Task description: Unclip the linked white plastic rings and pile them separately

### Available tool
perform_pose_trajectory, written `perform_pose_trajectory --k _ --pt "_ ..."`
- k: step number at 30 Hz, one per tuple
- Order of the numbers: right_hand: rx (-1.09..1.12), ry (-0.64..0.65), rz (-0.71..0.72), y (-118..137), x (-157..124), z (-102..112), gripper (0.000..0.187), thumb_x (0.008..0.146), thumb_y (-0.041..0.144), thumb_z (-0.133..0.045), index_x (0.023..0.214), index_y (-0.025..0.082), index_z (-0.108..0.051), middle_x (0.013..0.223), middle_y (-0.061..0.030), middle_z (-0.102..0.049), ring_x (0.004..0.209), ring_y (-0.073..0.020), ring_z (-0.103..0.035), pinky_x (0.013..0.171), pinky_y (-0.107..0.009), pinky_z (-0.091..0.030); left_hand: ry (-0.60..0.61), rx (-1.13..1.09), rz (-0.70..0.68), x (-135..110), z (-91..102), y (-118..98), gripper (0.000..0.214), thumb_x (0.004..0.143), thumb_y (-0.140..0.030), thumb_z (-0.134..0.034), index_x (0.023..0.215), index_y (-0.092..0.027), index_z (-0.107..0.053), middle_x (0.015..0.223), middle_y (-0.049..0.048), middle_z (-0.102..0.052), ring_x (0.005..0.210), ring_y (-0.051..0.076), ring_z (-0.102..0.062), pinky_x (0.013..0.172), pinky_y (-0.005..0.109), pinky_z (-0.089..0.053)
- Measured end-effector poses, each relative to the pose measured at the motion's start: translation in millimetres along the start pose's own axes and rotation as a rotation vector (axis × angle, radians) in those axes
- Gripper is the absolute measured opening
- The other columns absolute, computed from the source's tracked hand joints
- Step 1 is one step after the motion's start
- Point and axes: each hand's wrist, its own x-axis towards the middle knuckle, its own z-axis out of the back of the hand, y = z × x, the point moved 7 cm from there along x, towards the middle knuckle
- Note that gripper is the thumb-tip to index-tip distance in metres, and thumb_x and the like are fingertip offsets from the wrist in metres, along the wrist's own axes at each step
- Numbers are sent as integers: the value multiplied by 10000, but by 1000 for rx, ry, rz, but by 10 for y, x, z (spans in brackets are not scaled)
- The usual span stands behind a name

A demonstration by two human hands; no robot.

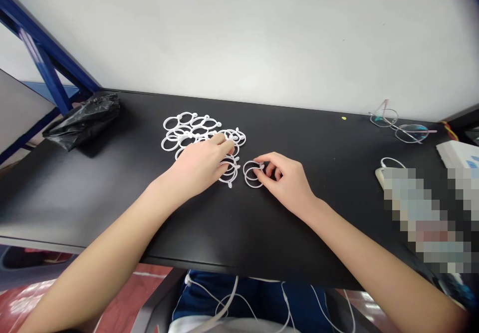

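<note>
A heap of several white plastic rings (194, 131) lies on the black table (130, 198). My left hand (202, 166) rests palm down on the near side of the heap, fingers stretched over a few rings (230, 170). My right hand (286, 178) sits just to the right, its thumb and fingers pinched on a pair of white rings (251, 174) lying on the table.
A crumpled black plastic bag (84, 121) lies at the far left by a blue metal frame (45, 58). Glasses (402, 128) sit at the far right near a white box (458, 153) and a white cable (391, 162). The wall is close behind.
</note>
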Motion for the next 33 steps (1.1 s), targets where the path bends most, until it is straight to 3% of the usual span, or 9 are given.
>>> perform_pose_trajectory --k 8,13,20,25,31,33 --pt "-12 36 -7 -29 -32 2 142 800 96 -603 882 186 -675 794 -1 -652 556 -91 -490 526 -240 -375 8 -23 28 4 5 23 243 850 -171 -530 1088 -182 -580 1079 56 -652 768 198 -661 586 270 -437" --pt "-4 23 6 8 -32 13 104 801 96 -598 765 187 -634 754 10 -609 568 -95 -471 546 -243 -375 40 -14 -45 5 2 -55 252 817 -85 -463 1014 -182 -585 931 38 -687 800 216 -659 595 269 -411" --pt "23 -11 2 9 -41 39 91 826 135 -610 756 191 -593 729 12 -597 605 -109 -503 565 -238 -393 13 -124 -135 -6 8 -144 254 807 -65 -434 965 -191 -588 936 34 -672 763 191 -638 575 263 -395" --pt "5 -22 -14 -19 -51 58 88 786 116 -606 823 193 -622 739 15 -599 555 -96 -485 538 -229 -401 25 -378 -154 -12 30 -57 222 840 -149 -533 1050 -197 -585 1063 38 -661 817 172 -629 725 300 -489" --pt "70 -62 -67 -69 -37 100 134 794 144 -569 898 187 -642 782 -1 -616 446 -68 -451 475 -232 -442 67 -813 -85 64 83 172 281 805 -290 -675 1064 -205 -604 1140 57 -644 909 164 -644 652 245 -539" --pt "106 -104 -44 -54 -33 139 126 815 174 -561 910 188 -643 845 -33 -650 501 -97 -539 492 -249 -494 -20 -911 -33 84 157 323 304 801 -351 -688 1046 -190 -610 1155 86 -640 976 191 -650 680 265 -558"
